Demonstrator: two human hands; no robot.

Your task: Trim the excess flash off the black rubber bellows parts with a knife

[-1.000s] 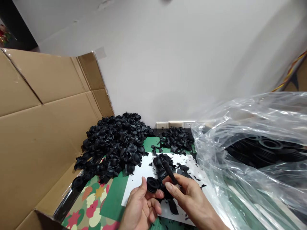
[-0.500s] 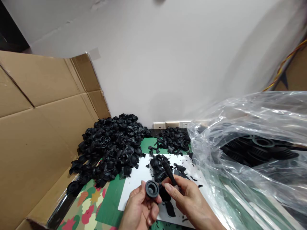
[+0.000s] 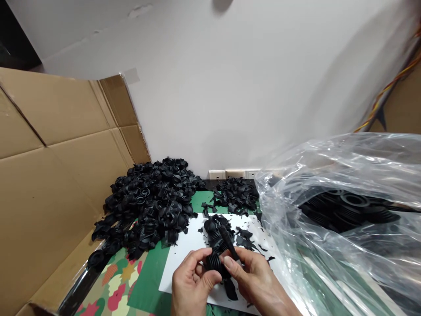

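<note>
Work looks midway: left hand (image 3: 192, 283) pinches a ribbed black piece (image 3: 213, 262) over the white sheet (image 3: 191, 238), right hand (image 3: 258, 276) grips a dark tool (image 3: 229, 242) beside it, the big pile (image 3: 148, 197) seems done, and bagged parts (image 3: 348, 217) seem left.

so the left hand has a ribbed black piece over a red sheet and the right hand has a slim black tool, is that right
The sheet is white, not red, as the head view shows. The left hand has the ribbed black piece, the right hand the slim black tool.
</note>
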